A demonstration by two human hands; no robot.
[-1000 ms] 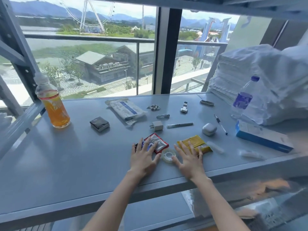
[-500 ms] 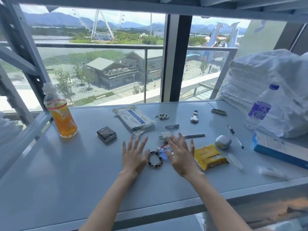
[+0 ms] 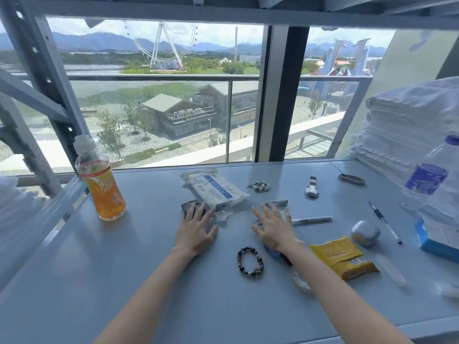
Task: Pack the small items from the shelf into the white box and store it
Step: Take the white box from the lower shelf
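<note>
While low over grey shelf (image 3: 119, 281) by window (image 3: 173, 108): left hand (image 3: 196, 232), right hand (image 3: 275, 230), fingers (image 3: 258, 214) straight, empty.

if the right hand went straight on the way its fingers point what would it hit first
Likely the small silver clipper, lying just past the right hand's spread fingertips on the shelf. Whether the hand is low enough to touch it is unclear.
</note>
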